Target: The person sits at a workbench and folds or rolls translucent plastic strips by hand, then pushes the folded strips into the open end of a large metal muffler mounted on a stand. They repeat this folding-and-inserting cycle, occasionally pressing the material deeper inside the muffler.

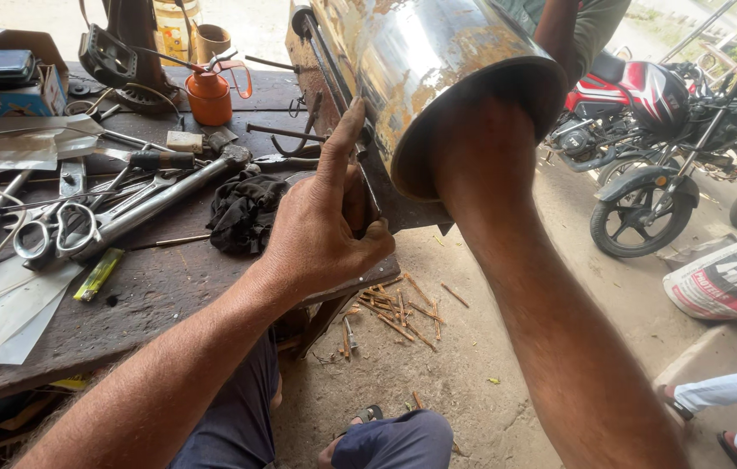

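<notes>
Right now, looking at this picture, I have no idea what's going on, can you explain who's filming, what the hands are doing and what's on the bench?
A camera worn on the person's head looks down at their own two hands. The right arm reaches inside a shiny, rust-spotted sheet-metal cylinder, so the right hand is hidden. The left hand presses against the cylinder's seam and a thin metal rod at the edge of the dark wooden workbench. On the bench lie large metal shears, a black rag and an orange oil can. Motorcycles stand behind.
</notes>
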